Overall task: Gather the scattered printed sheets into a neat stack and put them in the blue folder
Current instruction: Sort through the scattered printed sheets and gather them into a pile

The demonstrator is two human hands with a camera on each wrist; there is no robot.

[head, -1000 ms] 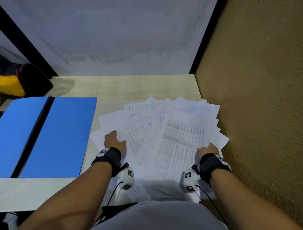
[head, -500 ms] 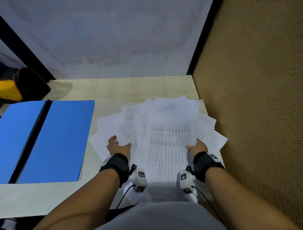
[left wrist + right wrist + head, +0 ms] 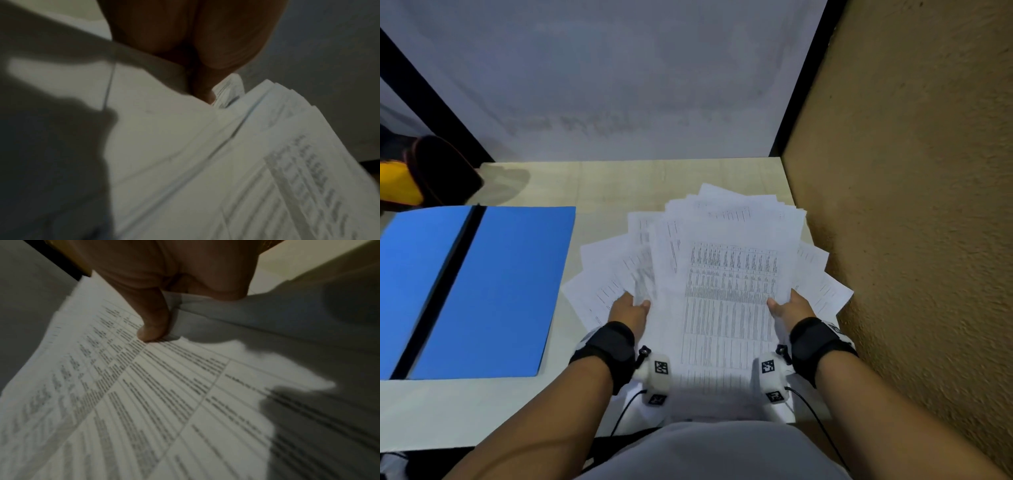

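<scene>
The printed sheets (image 3: 729, 294) lie in a loose fan on the right part of the desk, a table-filled page on top. My left hand (image 3: 631, 306) holds the fan's left side, thumb on top and fingers tucked among the pages; in the left wrist view the left hand (image 3: 195, 40) meets the sheet edges (image 3: 226, 100). My right hand (image 3: 789, 306) pinches the right side. In the right wrist view the thumb (image 3: 153, 324) presses on the top sheet (image 3: 144, 394) with paper folded up under it. The blue folder (image 3: 493, 291) lies open and flat at the left.
The light wooden desk (image 3: 619, 181) ends at a white back panel (image 3: 619, 85). A tan textured wall (image 3: 911, 240) runs close along the right, touching the fan's edge. A black and yellow object (image 3: 424, 171) sits at the far left.
Both hands have moved inward toward each other, and the wide spread of sheets has been drawn into a narrower, more overlapped fan. The folder has not moved.
</scene>
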